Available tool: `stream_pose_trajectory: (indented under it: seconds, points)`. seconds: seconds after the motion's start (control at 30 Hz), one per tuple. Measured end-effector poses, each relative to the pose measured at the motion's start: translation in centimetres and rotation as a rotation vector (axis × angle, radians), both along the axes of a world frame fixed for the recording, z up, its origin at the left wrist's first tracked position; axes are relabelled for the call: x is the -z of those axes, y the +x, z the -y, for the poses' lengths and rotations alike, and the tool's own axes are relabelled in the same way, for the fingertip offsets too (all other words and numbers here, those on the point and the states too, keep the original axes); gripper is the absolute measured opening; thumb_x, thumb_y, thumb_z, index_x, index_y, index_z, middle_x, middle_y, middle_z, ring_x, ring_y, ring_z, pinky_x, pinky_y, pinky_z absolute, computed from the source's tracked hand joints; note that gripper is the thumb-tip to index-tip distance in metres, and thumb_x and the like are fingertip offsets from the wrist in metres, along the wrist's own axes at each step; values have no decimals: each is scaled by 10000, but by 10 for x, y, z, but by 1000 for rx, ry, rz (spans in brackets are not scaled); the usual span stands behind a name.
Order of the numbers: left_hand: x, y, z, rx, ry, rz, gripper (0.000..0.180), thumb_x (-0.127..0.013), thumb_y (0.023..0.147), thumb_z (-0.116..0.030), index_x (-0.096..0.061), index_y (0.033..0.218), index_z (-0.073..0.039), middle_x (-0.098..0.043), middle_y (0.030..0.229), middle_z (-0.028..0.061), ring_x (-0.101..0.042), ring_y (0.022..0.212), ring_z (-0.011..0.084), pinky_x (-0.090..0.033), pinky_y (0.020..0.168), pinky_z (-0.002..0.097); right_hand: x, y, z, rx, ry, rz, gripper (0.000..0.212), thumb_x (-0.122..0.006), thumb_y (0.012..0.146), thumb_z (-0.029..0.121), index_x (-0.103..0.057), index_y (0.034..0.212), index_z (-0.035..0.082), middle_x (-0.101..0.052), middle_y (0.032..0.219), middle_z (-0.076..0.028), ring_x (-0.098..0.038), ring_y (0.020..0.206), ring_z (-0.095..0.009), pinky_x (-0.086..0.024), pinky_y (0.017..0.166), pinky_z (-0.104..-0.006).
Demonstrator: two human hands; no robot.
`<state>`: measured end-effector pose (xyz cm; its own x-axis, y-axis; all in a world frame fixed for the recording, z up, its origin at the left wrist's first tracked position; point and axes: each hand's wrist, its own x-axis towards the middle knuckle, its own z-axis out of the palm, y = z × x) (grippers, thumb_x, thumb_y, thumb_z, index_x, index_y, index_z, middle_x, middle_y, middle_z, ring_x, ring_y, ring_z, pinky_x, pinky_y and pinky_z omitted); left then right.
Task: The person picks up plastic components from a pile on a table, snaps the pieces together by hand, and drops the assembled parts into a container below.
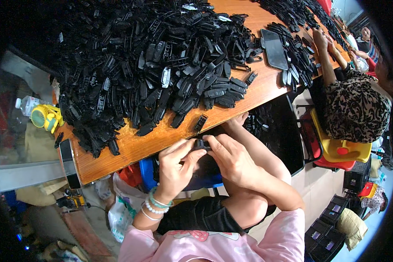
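Note:
Over my lap, just off the near edge of the wooden table (131, 146), my left hand (174, 168) and my right hand (232, 160) meet around a small black plastic part (200, 144). Fingers and thumbs of both hands are closed on it, so much of its shape is hidden. One loose black part (200, 123) lies on the table edge right beyond my fingers. Past that spreads a big heap of similar black plastic parts (161, 61), some long and clip-like, a few showing pale shiny faces.
A dark phone (274, 49) lies among parts at the right; another phone (69, 162) sits at the left table corner, near a yellow fan (46, 117) and a plastic bottle (27, 105). A black crate (288, 135) is below the table. A person (358, 105) works at right.

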<state>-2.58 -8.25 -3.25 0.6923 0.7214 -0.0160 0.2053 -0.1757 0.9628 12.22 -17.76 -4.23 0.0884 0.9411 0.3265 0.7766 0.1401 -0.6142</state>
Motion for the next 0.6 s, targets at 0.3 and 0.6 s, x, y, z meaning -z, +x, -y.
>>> stream_pose_trajectory:
  seconds: [0.3,0.6]
  points:
    - [9,-1,5,-86,-314,322,271,-619,863,-13,-605,1117,78,-591,1001,108,-608,674,133,-506,574,226,0,-6,1,126,69,-569,489,-739,743,119,-549,1184,27,-549,1028,-122,-571,810,-206,-468,703,-296]
    - [18,-8,0,99,-657,510,260,-611,875,-60,-623,1110,49,-624,948,124,-567,522,121,-445,462,217,2,0,-1,83,1,-897,216,-764,727,102,-626,862,3,-575,773,-51,-533,711,-134,-427,619,-264]
